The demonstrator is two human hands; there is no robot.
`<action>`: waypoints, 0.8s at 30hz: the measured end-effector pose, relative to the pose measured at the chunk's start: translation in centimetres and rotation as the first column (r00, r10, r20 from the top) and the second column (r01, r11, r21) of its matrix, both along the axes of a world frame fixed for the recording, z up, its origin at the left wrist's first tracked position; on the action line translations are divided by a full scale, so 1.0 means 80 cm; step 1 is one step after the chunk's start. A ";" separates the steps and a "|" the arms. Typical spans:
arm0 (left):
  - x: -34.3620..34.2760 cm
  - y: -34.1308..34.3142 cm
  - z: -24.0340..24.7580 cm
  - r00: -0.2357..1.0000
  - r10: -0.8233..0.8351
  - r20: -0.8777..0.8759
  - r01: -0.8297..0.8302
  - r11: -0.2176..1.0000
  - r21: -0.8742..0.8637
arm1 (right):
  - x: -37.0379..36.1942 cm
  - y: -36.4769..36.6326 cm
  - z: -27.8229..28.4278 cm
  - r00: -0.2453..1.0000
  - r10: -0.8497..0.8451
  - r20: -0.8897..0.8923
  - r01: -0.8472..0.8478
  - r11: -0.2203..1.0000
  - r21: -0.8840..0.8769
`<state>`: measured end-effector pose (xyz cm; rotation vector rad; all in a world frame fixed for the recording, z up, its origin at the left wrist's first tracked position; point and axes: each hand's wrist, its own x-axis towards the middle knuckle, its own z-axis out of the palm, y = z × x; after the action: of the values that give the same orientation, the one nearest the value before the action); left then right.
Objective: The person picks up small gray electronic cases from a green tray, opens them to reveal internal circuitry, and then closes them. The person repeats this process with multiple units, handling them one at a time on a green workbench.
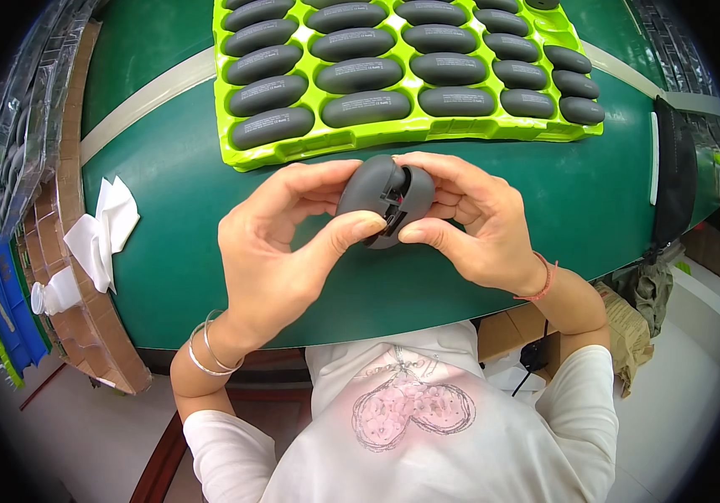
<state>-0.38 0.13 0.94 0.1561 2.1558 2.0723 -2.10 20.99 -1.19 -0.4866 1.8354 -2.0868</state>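
Note:
Both hands hold a dark grey oval case (pixel 366 186) above the green table. Its two rounded halves stand partly apart, with black inner parts and a small red spot showing in the gap. My left hand (pixel 280 239) grips the left half, its thumb over the near edge of the gap. The right half is in my right hand (pixel 479 225), thumb at the near side and fingers along the far side. Just beyond the hands lies a bright green moulded tray (pixel 335 144). Rows of similar dark grey cases (pixel 366 109) sit in its pockets.
Crumpled white paper (pixel 104 230) lies at the table's left side. A brown cardboard edge (pixel 96 323) runs along the left, with a blue bin (pixel 20 293) beyond it. At the right edge is a black item (pixel 674 172). A cardboard box (pixel 511 335) stands below the table.

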 end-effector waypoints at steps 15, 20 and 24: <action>-0.001 -0.001 -0.002 1.000 -0.007 -0.002 0.007 0.995 0.100 | -0.008 0.004 0.007 0.998 0.055 -0.034 -0.053 0.998 0.032; 0.001 -0.002 0.000 0.996 0.036 0.076 -0.049 0.982 0.183 | -0.012 0.009 0.004 0.991 0.134 0.025 -0.135 0.990 0.030; 0.002 0.004 -0.003 0.990 0.067 0.128 -0.098 0.963 0.252 | -0.009 0.006 0.014 0.932 0.186 0.311 -0.172 0.982 -0.072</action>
<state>-0.23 0.44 0.73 -0.0293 1.8496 2.3392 -2.81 21.46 -0.04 -0.2946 1.5066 -1.9539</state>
